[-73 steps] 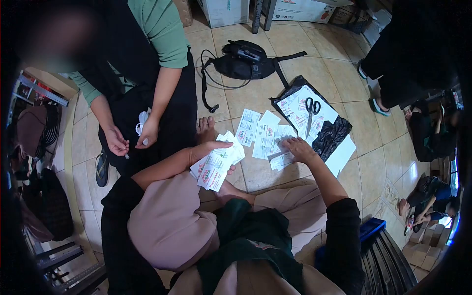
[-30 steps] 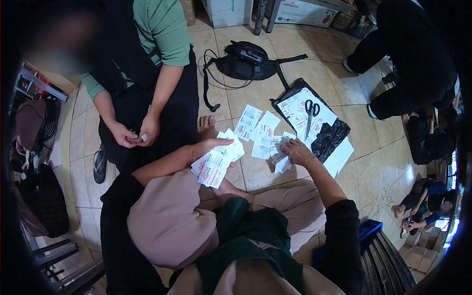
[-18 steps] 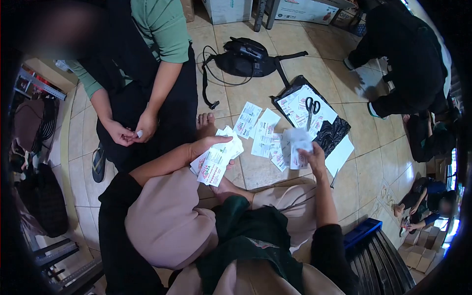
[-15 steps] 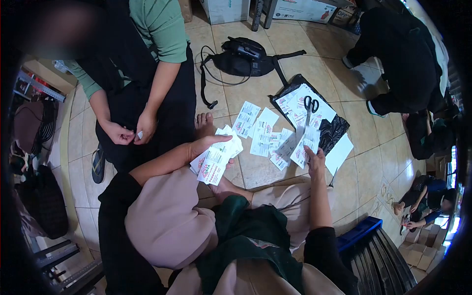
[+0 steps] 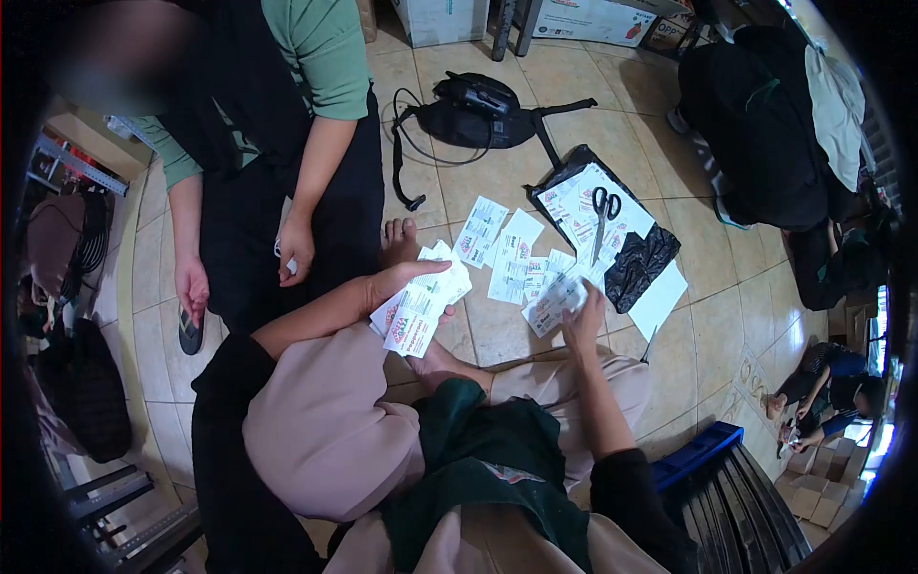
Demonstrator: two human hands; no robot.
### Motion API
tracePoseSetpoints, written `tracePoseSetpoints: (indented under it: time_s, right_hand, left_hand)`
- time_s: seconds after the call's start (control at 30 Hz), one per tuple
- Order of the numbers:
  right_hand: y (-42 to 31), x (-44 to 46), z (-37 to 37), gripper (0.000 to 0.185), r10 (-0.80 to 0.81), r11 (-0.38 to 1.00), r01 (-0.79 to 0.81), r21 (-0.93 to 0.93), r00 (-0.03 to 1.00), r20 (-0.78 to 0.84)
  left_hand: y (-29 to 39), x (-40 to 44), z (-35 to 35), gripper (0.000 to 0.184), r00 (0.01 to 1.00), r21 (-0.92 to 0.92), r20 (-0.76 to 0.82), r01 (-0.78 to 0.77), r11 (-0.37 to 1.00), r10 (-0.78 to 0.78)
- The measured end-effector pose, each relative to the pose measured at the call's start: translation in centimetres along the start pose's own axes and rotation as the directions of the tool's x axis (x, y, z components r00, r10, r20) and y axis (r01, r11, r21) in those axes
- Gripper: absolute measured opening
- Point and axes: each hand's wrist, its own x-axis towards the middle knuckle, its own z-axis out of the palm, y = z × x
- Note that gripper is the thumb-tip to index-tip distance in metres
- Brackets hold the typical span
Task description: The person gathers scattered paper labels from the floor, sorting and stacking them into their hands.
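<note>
My left hand (image 5: 406,275) is closed on a loose stack of printed labels (image 5: 419,314), white paper with a red logo and the word "Pepperoni" on the top one. Low over the floor tiles, my right hand (image 5: 585,320) grips the edge of another label (image 5: 551,308) between its fingers. That label overlaps other loose labels (image 5: 513,258) on the floor; whether it rests on them I cannot tell. Just beyond, scissors (image 5: 603,216) with black handles lie on printed sheets (image 5: 567,203), which sit on black plastic (image 5: 643,268).
A black waist bag (image 5: 478,120) with straps lies farther off on the tiles. To the left sits a person in a green sleeve (image 5: 320,67); another person (image 5: 765,124) crouches at the right. A dark crate with a blue rim (image 5: 703,450) stands near my right arm.
My right hand has moved left and slightly down with the label. The seated person's hands have parted, and the person at the right has shifted. My left hand stays put.
</note>
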Motion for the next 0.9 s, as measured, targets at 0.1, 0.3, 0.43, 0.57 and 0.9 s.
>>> tracePoseSetpoints:
  time_s: [0.1,0.3,0.43,0.57,0.9]
  right_hand:
    - [-0.6,3.4,-1.2,0.067,-0.45,0.814,0.546,-0.199,0.809,0.379]
    - [-1.7,7.5,-1.7,0.064,-0.467,0.516,0.847,-0.129,0.404,0.787]
    - [-0.7,7.9,-0.8,0.065,-0.444,0.525,0.843,-0.121,0.392,0.806]
    - [0.0,7.7,-1.4,0.062,-0.432,0.592,0.802,-0.077,0.396,0.81]
    - [1.4,7.2,-1.7,0.062,-0.383,0.74,0.672,-0.031,0.459,0.802]
  left_hand:
    - [0.0,0.3,-0.1,0.048,1.0,-0.002,-0.002,0.02,1.0,-0.02]
    - [0.1,-0.5,0.9,0.048,0.998,0.008,-0.061,-0.007,1.0,0.007]
    - [0.0,-0.1,0.4,0.048,0.998,0.016,-0.065,0.006,1.0,-0.005]
    - [0.2,0.2,0.4,0.048,0.999,0.05,-0.041,0.01,0.999,-0.008]
    - [0.0,0.0,0.4,0.048,0.999,0.017,-0.051,0.014,1.0,-0.013]
